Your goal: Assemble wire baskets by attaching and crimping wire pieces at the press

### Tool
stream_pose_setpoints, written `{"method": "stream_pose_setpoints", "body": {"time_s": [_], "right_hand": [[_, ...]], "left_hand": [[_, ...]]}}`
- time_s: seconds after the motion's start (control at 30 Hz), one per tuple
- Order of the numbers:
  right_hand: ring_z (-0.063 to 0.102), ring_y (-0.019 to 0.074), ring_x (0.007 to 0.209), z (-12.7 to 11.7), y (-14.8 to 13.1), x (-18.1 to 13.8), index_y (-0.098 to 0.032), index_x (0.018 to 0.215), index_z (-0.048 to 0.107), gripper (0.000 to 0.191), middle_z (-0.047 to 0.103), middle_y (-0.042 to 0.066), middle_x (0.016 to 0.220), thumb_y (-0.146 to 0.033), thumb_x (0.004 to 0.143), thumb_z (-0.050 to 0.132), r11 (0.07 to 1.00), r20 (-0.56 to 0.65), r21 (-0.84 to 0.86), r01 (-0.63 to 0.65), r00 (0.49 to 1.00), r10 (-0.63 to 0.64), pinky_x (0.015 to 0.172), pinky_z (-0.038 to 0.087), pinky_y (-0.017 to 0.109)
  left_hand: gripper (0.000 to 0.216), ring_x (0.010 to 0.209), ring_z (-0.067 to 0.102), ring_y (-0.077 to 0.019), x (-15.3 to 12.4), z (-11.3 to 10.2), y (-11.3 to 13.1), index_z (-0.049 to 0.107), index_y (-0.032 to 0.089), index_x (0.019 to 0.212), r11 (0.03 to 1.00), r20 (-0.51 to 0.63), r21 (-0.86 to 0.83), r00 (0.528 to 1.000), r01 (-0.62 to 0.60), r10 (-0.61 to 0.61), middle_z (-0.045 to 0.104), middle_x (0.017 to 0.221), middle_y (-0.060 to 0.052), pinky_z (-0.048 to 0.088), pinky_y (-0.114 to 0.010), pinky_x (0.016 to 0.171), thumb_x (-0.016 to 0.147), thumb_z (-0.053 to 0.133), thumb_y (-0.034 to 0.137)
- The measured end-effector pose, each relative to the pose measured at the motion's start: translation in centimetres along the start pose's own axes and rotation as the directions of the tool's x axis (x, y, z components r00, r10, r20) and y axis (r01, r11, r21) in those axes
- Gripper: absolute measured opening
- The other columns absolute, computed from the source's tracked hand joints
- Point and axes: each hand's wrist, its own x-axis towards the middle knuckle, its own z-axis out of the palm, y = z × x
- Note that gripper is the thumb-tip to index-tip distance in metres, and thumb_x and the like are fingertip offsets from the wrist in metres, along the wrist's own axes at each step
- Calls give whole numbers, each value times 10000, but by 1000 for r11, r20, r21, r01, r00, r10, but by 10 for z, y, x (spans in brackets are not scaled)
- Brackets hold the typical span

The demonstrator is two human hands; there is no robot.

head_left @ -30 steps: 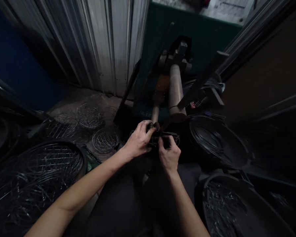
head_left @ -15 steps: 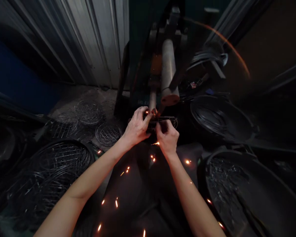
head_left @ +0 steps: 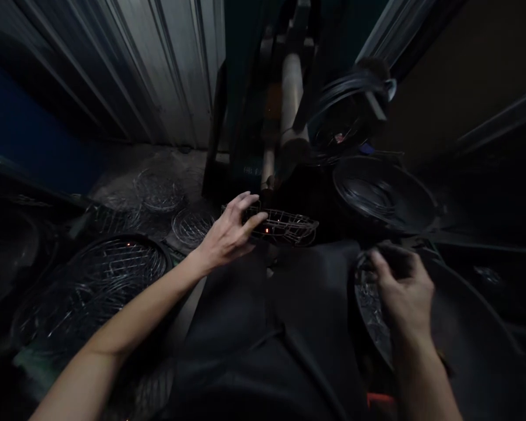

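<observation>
my left hand (head_left: 228, 234): grip clenched on the end of the wire basket (head_left: 281, 227); basket held out in front of me | my right hand (head_left: 403, 292): curled, can't tell if grasping; over the black tub (head_left: 469, 339) of wire scraps (head_left: 370, 304)

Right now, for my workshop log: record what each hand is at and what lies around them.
Left hand: fingers on a long wire frame
Frame: small glowing spots on the wire
Right hand: over wire pieces in a black tub
Nearby: round wire racks, black basin of coiled wire, upright roller
</observation>
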Motion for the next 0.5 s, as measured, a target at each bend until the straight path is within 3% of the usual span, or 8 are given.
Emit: {"method": "stream_pose_setpoints", "body": {"time_s": [0.07, 0.13, 0.27, 0.4, 0.5], "right_hand": [[624, 217, 822, -9, 13, -4, -187, 934, 620, 357, 655, 73, 900, -454, 701, 661, 996, 2, 25, -87, 996, 87, 744, 506, 380], [619, 219, 811, -7, 19, -8, -191, 905, 629, 344, 656, 76, 891, -444, 676, 673, 986, 80, 38, -161, 984, 158, 700, 505, 363], [607, 205, 736, 9, 17, -18, -214, 896, 638, 309, 650, 68, 868, -430, 679, 677, 969, 199, 61, -238, 954, 222, 568, 470, 311], [584, 178, 670, 16, -2, -27, -211, 910, 637, 308, 640, 45, 838, -424, 694, 688, 973, 175, 96, -211, 966, 192, 592, 472, 311], [595, 177, 690, 18, -31, -42, -208, 852, 653, 253, 646, 26, 791, -431, 733, 665, 986, 250, 129, -107, 966, 72, 666, 493, 320]], "left_hand": [[680, 1341, 274, -320, -18, -17, 9, 340, 290, 1320, 999, -4, -11, 999, -47, 47, 285, 1387, -111, 392, -543, 1027, 742, 691, 214], [650, 1339, 291, -310, -35, -30, 12, 348, 318, 1319, 998, 14, -30, 998, -61, 62, 307, 1376, -95, 396, -536, 1026, 766, 679, 235], [693, 1322, 308, -329, -57, -38, 12, 348, 277, 1331, 994, 89, -112, 996, 10, 0, 298, 1377, -131, 377, -553, 1030, 742, 700, 378], [740, 1287, 340, -331, -54, -36, 11, 333, 241, 1328, 986, 121, -139, 990, 93, -76, 314, 1360, -161, 410, -556, 986, 725, 677, 496], [739, 1267, 356, -334, -41, -34, 17, 320, 224, 1322, 987, 132, -79, 983, 142, -131, 331, 1341, -172, 427, -553, 961, 728, 669, 489]]}}
